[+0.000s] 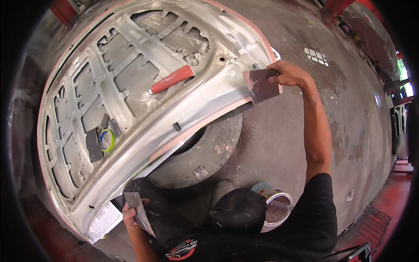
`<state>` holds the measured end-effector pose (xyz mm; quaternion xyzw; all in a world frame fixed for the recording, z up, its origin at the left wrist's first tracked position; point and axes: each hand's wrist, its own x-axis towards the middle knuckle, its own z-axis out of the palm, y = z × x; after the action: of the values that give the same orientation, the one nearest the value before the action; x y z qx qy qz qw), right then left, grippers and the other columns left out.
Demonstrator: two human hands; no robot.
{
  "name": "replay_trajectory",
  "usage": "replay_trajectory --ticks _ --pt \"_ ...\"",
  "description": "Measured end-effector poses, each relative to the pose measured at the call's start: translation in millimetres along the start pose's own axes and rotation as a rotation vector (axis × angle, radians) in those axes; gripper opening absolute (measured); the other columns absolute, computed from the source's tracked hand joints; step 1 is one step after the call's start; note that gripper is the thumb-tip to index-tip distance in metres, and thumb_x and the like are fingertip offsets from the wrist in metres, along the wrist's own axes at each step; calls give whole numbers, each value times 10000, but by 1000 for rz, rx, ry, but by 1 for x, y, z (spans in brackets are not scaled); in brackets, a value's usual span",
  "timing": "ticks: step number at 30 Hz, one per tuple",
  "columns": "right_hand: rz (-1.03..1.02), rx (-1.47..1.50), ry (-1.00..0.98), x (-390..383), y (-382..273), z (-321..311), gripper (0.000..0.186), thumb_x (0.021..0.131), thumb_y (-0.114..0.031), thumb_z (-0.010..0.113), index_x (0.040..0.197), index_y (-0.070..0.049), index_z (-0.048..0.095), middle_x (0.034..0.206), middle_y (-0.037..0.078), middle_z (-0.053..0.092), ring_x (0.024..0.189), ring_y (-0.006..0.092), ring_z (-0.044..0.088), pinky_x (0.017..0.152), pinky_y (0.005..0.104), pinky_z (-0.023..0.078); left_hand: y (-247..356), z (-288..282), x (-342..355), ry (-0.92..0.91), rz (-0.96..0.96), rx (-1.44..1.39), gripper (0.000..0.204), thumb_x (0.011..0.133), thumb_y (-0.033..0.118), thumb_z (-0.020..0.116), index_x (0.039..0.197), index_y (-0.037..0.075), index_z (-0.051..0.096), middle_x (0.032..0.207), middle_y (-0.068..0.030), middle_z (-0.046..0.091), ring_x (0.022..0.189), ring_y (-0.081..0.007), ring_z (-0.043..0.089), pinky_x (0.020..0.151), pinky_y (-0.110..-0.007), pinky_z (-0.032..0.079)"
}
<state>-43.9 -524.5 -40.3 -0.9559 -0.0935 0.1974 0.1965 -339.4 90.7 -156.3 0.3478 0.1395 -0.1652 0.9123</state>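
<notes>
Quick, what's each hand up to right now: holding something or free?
Left hand: closed, holding a grey flat plate.
Right hand: closed, holding a dark flat sheet at the metal panel's edge.

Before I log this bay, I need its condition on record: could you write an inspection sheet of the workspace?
Surface: metal panel, ribbed with cutouts, pinkish strip along its near edge.
Job's things: dark flat plate over the panel's edge, contact unclear; grey flat blade, away from the panel.
Clutter: red tube, green ring and dark pieces on the panel; open bucket, lower right of centre.
Hands: right hand grips the dark flat plate; left hand grips the grey flat blade.
Cables: nothing seen.
Surroundings: tire below the panel; stained floor; barred frame at lower right.
</notes>
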Motion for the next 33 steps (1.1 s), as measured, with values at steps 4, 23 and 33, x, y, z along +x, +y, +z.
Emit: replay_trajectory --ticks 4,23,33 --pt "78 189 14 -11 -3 11 319 771 -147 648 1060 -13 664 893 122 699 840 201 636 782 344 483 -2 -2 -1 -24 30 -2 496 811 68 687 1232 -121 504 1152 -409 534 691 -283 691 535 -316 569" --pt "-57 411 -31 30 -34 72 221 825 -89 625 1018 14 653 807 11 636 709 111 568 636 295 491 -1 11 -2 18 -21 -35 547 706 59 745 1179 -129 542 1105 -404 561 771 -319 699 636 -337 601" --pt "-66 530 -115 48 -91 116 203 805 -88 625 965 32 663 746 94 659 636 143 585 592 301 476 -5 11 -2 16 23 22 495 771 102 714 1142 -162 520 1022 -421 567 541 -250 645 432 -299 517"
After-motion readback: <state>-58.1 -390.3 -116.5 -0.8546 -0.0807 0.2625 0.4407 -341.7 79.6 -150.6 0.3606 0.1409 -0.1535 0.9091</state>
